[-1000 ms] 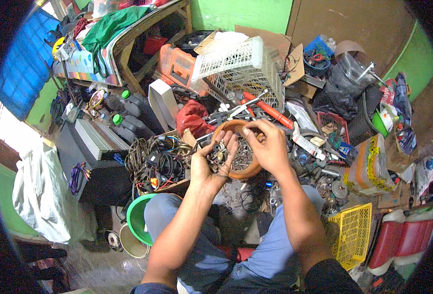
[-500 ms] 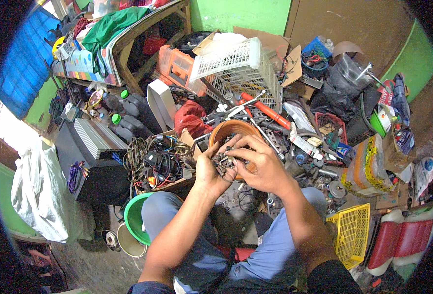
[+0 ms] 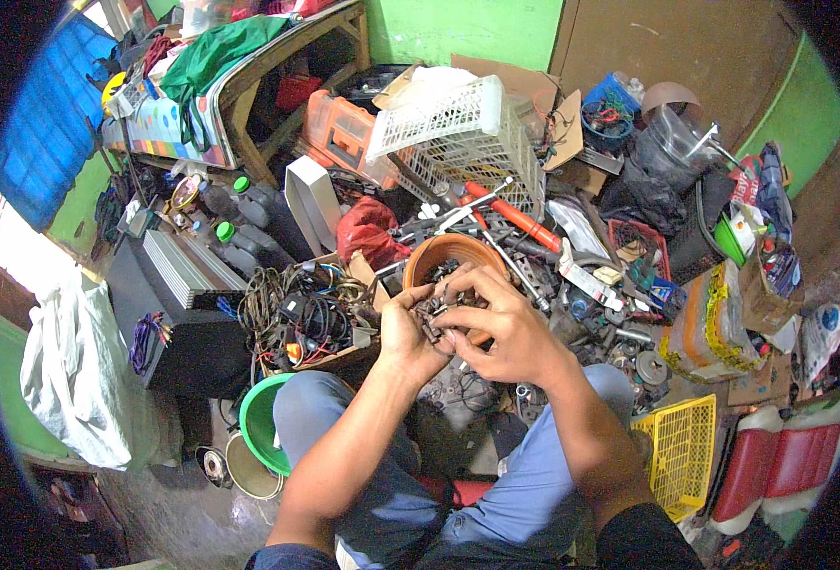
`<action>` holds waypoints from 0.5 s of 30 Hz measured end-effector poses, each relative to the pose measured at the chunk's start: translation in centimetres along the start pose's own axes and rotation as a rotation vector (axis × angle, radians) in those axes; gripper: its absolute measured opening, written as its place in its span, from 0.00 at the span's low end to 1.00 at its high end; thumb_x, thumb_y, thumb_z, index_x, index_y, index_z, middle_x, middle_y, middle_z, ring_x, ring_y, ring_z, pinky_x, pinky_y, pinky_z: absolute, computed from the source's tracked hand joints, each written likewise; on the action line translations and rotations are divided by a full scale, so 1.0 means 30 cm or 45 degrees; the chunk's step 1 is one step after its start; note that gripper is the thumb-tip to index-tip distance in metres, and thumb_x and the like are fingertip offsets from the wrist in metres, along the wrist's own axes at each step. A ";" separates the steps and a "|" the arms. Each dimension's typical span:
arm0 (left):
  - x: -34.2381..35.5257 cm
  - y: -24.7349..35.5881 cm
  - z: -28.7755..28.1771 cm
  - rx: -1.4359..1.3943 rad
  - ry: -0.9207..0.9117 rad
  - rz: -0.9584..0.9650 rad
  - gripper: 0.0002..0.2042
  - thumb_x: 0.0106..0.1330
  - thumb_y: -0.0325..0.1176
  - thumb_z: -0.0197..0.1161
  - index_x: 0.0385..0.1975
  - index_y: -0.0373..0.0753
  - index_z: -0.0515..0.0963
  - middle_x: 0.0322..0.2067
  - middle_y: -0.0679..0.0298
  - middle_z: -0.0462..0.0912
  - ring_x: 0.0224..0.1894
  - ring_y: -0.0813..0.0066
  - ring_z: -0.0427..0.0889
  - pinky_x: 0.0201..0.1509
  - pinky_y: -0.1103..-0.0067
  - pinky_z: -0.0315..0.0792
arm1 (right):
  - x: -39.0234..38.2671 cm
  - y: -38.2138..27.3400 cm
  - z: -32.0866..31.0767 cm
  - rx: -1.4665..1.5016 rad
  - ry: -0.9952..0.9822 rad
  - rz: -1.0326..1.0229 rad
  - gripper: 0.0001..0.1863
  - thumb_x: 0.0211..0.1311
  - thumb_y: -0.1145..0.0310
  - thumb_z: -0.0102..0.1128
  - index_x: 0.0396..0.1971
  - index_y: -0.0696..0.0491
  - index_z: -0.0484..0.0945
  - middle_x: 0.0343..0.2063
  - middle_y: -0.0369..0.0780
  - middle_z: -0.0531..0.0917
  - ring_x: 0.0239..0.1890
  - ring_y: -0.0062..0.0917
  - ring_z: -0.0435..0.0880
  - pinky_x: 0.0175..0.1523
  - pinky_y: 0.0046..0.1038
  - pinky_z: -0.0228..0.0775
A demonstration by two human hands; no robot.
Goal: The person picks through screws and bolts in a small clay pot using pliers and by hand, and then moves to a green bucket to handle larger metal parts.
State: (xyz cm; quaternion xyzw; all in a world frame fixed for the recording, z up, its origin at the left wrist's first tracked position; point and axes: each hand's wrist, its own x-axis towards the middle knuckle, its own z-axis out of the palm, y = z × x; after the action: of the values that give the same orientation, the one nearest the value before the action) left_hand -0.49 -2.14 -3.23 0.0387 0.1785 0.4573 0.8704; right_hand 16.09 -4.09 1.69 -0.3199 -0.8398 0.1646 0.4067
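Note:
My left hand [image 3: 404, 334] is turned palm up and cupped around a small pile of dark metal pieces [image 3: 430, 310], which look like screws or bolts. Over that palm my right hand [image 3: 504, 328] bends down, thumb and forefinger pinched together among the pieces. Whatever lies between those fingertips is too small to name. Just beyond both hands stands an orange-brown round tub [image 3: 439, 249] with dark bits inside, its near side partly covered by my fingers.
A box of tangled cables [image 3: 296, 318] lies at left, near a green basin [image 3: 261, 423]. Metal tools and parts crowd the floor ahead, with an orange-red tube [image 3: 520, 220] and a white crate [image 3: 467, 133]. A yellow basket [image 3: 681, 456] and a taped parcel [image 3: 710, 323] stand at right.
My right fingertips have shifted slightly left and down, deeper among the pieces in my left palm. The left hand has hardly moved.

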 end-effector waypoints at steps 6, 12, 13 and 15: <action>-0.020 0.000 0.077 -0.004 0.081 0.052 0.28 0.71 0.36 0.34 0.66 0.32 0.69 0.62 0.52 0.76 0.62 0.56 0.76 0.70 0.61 0.67 | -0.001 -0.004 0.008 -0.061 -0.078 0.026 0.12 0.49 0.71 0.72 0.35 0.54 0.86 0.45 0.45 0.78 0.55 0.43 0.76 0.61 0.42 0.68; -0.017 0.007 0.058 0.022 0.036 0.032 0.28 0.70 0.37 0.35 0.66 0.32 0.69 0.62 0.52 0.76 0.61 0.57 0.77 0.67 0.64 0.71 | -0.003 -0.001 0.013 -0.064 -0.106 0.048 0.12 0.49 0.70 0.73 0.36 0.54 0.86 0.46 0.44 0.78 0.56 0.42 0.75 0.63 0.42 0.67; -0.013 0.010 0.045 0.024 0.006 0.022 0.28 0.70 0.37 0.35 0.66 0.32 0.69 0.62 0.52 0.77 0.60 0.57 0.78 0.65 0.65 0.73 | -0.002 0.001 0.015 -0.083 -0.101 0.040 0.12 0.49 0.72 0.73 0.36 0.53 0.86 0.46 0.43 0.78 0.55 0.41 0.76 0.62 0.41 0.68; -0.010 0.009 0.028 -0.007 0.039 0.009 0.26 0.71 0.36 0.36 0.64 0.33 0.70 0.58 0.54 0.80 0.53 0.62 0.82 0.55 0.70 0.77 | -0.004 0.004 0.022 -0.096 -0.086 0.042 0.12 0.48 0.73 0.73 0.36 0.53 0.86 0.45 0.43 0.78 0.53 0.41 0.77 0.61 0.41 0.68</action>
State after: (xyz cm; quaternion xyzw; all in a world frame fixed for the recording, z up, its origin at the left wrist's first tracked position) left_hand -0.56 -2.13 -2.30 0.0301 0.1903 0.4613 0.8661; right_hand 15.69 -4.09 1.15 -0.3430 -0.8532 0.1501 0.3630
